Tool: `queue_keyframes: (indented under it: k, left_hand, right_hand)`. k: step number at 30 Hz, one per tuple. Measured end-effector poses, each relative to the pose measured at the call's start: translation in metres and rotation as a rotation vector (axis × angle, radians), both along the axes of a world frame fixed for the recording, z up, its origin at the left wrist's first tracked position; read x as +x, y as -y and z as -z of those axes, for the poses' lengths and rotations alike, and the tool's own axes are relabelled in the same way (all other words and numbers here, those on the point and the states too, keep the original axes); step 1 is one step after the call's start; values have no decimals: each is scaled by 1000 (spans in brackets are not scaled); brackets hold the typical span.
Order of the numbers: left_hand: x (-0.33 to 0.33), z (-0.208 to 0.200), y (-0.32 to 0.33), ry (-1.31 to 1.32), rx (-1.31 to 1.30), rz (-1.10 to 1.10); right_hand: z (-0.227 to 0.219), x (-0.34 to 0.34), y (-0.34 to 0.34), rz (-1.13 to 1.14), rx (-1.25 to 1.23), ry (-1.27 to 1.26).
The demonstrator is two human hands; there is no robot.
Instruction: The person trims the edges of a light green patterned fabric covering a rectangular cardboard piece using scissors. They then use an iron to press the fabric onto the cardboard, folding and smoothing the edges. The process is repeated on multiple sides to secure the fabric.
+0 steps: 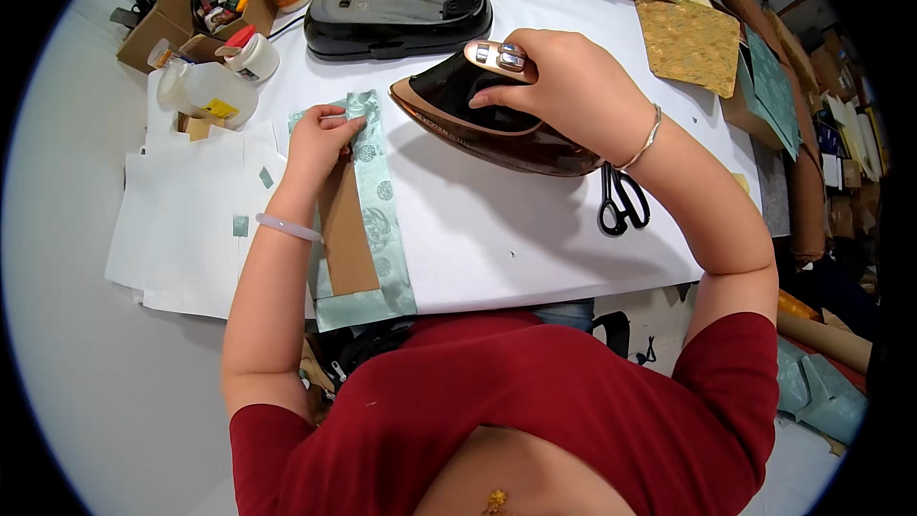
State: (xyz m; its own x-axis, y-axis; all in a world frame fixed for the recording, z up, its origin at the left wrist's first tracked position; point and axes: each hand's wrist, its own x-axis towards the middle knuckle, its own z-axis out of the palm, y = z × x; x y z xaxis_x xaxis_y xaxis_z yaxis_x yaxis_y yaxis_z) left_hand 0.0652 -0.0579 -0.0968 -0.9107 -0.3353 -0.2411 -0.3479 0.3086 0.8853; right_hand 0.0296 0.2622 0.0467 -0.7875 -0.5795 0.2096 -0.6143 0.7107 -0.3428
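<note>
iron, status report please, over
Right hand gripping black iron, raised above white table. Left hand at far end of green fabric, brown board on it. Black scissors near iron's heel.

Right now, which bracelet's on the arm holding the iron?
The thin silvery bangle, by the right hand gripping the clothes iron. The pale lilac bangle is thicker and sits behind the left hand touching patterned green fabric.

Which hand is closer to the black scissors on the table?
The right hand. Holding the iron, it is slightly left of and beyond the scissors. The left hand is farther left, at the pale green fabric.
</note>
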Motion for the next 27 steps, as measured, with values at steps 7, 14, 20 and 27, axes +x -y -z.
queue_keyframes:
  k: [7, 14, 20, 27]
  left_hand:
    - [2, 13, 8, -113, -28, 35]
    - [5, 18, 7, -149, 23, -14]
    - [7, 26, 9, -213, 14, -12]
    - [7, 24, 9, -205, 57, 11]
  right_hand:
    - [11, -8, 17, -22, 81, -8]
    - [19, -15, 39, -42, 215, 18]
    - [23, -16, 54, -64, 221, 17]
    - [16, -9, 56, -42, 287, 4]
